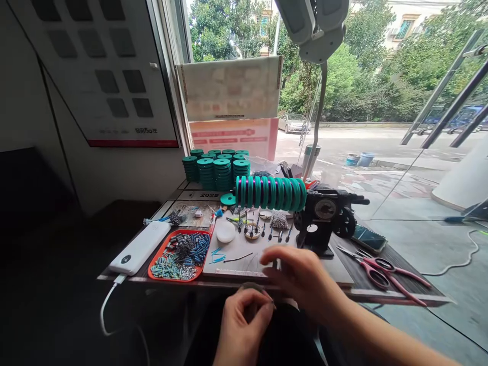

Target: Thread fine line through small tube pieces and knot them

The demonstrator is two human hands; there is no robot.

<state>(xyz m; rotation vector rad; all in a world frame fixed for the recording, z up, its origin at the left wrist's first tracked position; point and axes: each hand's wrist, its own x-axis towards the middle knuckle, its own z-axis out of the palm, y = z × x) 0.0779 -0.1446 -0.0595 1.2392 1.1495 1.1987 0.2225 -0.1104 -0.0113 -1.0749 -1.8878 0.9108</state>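
Observation:
My left hand (244,323) is below the table's front edge, its fingertips pinched on a small dark round object (251,287) that is blurred. My right hand (301,279) hovers just above and to the right of it, fingers spread and blurred, over the front edge of the grey work mat (244,259). Whether the right hand touches the small object cannot be told. On the mat lie a thin dark wire (238,258), small blue pieces (217,255) and a white round disc (225,233).
A red tray (179,254) of small blue and silver parts sits left of the mat, beside a white power bank (140,247). Green spools are stacked at the back (215,170) and lined on a black winding machine (324,218). Red scissors (385,274) and a phone (368,238) lie at right.

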